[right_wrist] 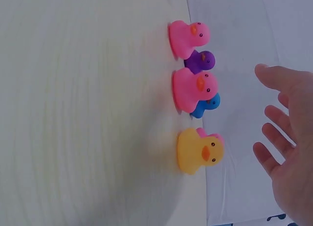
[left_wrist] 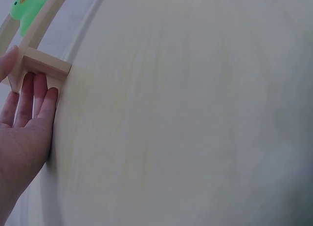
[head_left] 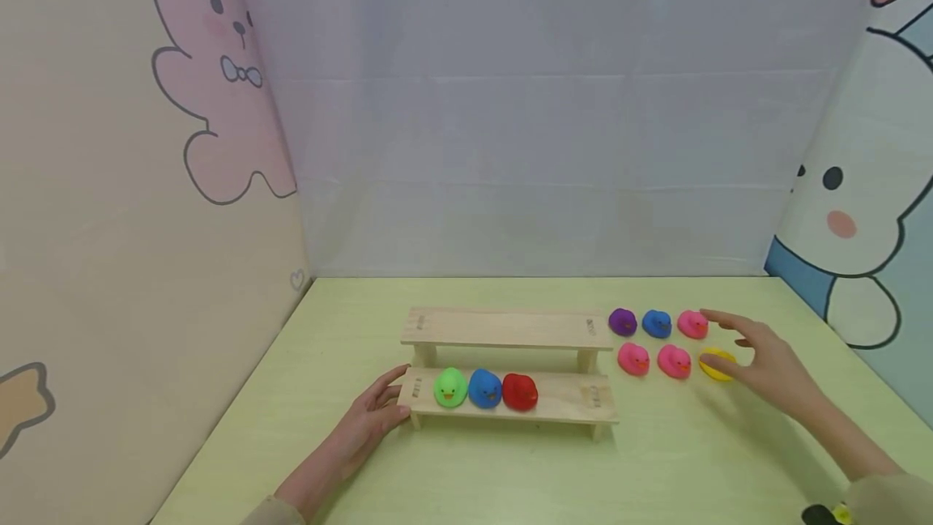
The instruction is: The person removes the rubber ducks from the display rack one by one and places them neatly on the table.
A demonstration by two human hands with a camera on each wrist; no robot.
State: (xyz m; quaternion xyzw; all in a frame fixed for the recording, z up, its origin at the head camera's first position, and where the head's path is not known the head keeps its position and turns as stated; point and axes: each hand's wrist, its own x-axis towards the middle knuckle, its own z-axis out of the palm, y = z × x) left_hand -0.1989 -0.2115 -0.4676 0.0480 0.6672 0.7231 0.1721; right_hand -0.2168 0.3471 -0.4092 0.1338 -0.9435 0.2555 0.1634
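At the left end of a two-step wooden rack, my left hand (head_left: 367, 418) grips the lower step (head_left: 568, 397), thumb on the board and fingers beneath it. A green rubber duck (head_left: 450, 388), a blue rubber duck (head_left: 484, 389) and a red rubber duck (head_left: 521, 392) sit in a row on that step. My right hand (head_left: 774, 369) hovers over the yellow rubber duck (head_left: 722, 364) at the table's right side. In the right wrist view its fingers are spread and loosely bent, apart from the yellow duck (right_wrist: 193, 150), holding nothing.
Behind, the rack's upper step (head_left: 503, 327) stands higher. Right of the rack are a purple duck (head_left: 623, 322), a blue duck (head_left: 657, 323) and several pink ducks, one pink duck (head_left: 674, 361) beside the yellow one. A light curtain (head_left: 539, 144) borders the table's back edge.
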